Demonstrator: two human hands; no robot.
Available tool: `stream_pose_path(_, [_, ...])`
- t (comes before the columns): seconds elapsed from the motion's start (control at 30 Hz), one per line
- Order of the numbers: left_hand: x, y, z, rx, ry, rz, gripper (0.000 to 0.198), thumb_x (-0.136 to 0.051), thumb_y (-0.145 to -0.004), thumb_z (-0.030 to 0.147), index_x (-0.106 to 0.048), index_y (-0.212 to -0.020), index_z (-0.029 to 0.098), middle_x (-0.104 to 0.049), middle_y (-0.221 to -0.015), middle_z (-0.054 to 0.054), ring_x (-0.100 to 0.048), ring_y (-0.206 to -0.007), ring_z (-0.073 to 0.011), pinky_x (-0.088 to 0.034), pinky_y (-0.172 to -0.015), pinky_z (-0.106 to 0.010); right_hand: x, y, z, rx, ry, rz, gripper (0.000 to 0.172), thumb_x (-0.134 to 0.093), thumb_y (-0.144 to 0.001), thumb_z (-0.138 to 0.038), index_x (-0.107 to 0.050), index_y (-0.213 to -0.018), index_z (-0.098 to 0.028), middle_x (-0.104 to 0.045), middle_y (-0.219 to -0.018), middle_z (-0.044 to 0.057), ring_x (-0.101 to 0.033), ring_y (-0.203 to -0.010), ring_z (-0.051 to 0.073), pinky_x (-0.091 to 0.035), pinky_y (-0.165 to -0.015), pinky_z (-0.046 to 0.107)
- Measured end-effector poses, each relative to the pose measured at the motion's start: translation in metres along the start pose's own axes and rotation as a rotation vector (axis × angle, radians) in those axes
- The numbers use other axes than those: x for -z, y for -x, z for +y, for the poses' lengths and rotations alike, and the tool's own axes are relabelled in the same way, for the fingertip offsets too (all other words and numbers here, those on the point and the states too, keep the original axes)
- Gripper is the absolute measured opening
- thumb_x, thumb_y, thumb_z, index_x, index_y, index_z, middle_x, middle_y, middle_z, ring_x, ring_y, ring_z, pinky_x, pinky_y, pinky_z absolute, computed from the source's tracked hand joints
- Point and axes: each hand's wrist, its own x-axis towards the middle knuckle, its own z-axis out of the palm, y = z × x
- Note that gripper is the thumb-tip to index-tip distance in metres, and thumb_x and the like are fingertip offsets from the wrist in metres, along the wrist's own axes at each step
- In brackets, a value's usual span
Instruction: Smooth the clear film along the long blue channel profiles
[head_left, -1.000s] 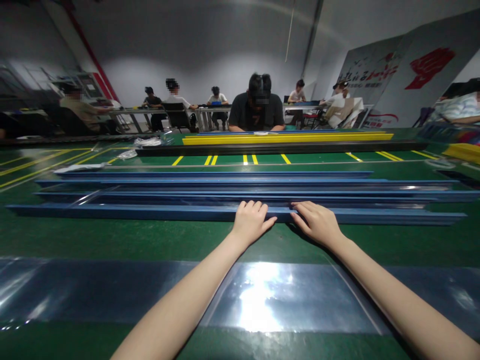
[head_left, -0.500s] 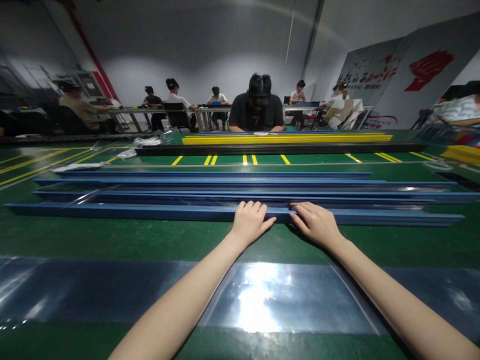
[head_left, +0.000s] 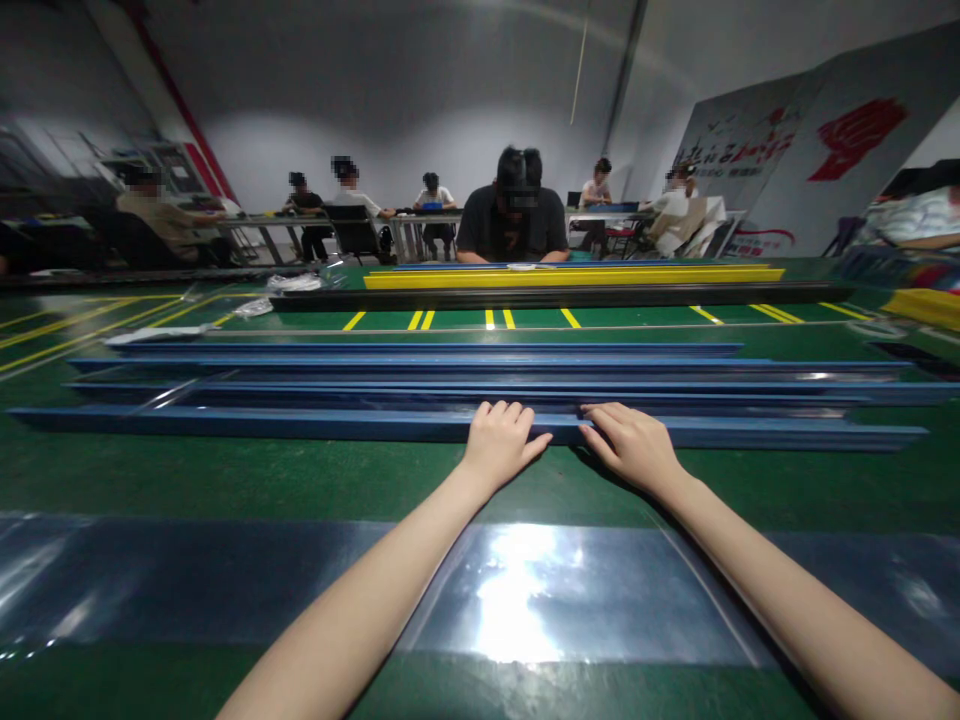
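A long blue plastic profile strip (head_left: 247,425) lies crosswise in front of me, nearest of several similar blue strips. My left hand (head_left: 496,447) grips it near the middle, fingers hooked over its top and thumb out along the front side. To the right, across a small gap, my right hand (head_left: 634,445) holds the same strip, fingers over the upper edge and thumb at the front. The fingertips of both hands are partly hidden behind the strip. Between my forearms and beyond them, a wide clear plastic sheet (head_left: 202,585) lies flat and reflects the ceiling light.
The green table (head_left: 225,480) has yellow line markings farther back. Beyond the blue strips lie a black strip (head_left: 600,296) and a yellow strip (head_left: 575,279). A person (head_left: 514,220) sits opposite with head bowed. Several others sit at desks behind.
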Motion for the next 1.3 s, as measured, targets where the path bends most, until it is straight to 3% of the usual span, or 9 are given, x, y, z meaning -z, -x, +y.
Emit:
stream_pose_path(0.3, [0.001,0.000,0.000,-0.001,0.007,0.003,0.035,-0.043,-0.083,0.047,-0.056,-0.079,0.015,-0.061,-0.077,-0.005,-0.054,-0.075,-0.0194,-0.032,-0.067,-0.032,0.003,-0.001,-0.001,-0.002,-0.014,-0.022,0.033,-0.033,-0.089,-0.035,-0.060,-0.094,-0.016,-0.065,-0.099,0.008,-0.058,-0.090,0.018,-0.040,-0.074,0.026])
stream_pose_path(0.47, [-0.002,0.000,-0.001,-0.003,0.005,0.018,0.034,-0.043,-0.083,0.047,-0.056,-0.080,0.016,-0.061,-0.078,-0.005,-0.054,-0.075,-0.0192,-0.032,-0.067,-0.033,0.011,-0.003,-0.003,-0.015,-0.019,-0.107,0.035,-0.032,-0.089,-0.036,-0.059,-0.090,-0.016,-0.064,-0.089,0.009,-0.056,-0.085,0.019,-0.038,-0.071,0.029])
stream_pose_path(0.7, [-0.003,0.000,-0.001,-0.010,0.026,0.032,0.030,-0.044,-0.082,0.044,-0.056,-0.080,0.017,-0.061,-0.076,-0.005,-0.054,-0.075,-0.0190,-0.032,-0.066,-0.032,0.022,-0.003,-0.003,-0.056,-0.122,-0.168,0.025,-0.038,-0.087,-0.032,-0.056,-0.093,-0.017,-0.061,-0.088,0.007,-0.052,-0.083,0.019,-0.037,-0.071,0.031])
stream_pose_path(1.0, [-0.002,0.000,-0.001,-0.010,0.033,0.021,0.027,-0.044,-0.082,0.042,-0.055,-0.080,0.018,-0.062,-0.077,-0.004,-0.053,-0.075,-0.0187,-0.032,-0.067,-0.033,0.015,-0.011,-0.026,-0.124,-0.244,-0.115,0.016,-0.042,-0.085,-0.027,-0.053,-0.090,-0.016,-0.059,-0.086,0.007,-0.049,-0.083,0.020,-0.036,-0.070,0.030])
stream_pose_path(1.3, [0.000,0.000,-0.002,-0.033,0.051,0.014,0.023,-0.042,-0.083,0.037,-0.055,-0.086,0.018,-0.061,-0.079,-0.003,-0.053,-0.076,-0.0183,-0.032,-0.066,-0.033,0.018,-0.017,-0.019,-0.035,-0.136,-0.101,0.011,-0.042,-0.084,-0.022,-0.051,-0.078,-0.019,-0.055,-0.077,0.005,-0.046,-0.076,0.019,-0.033,-0.066,0.029])
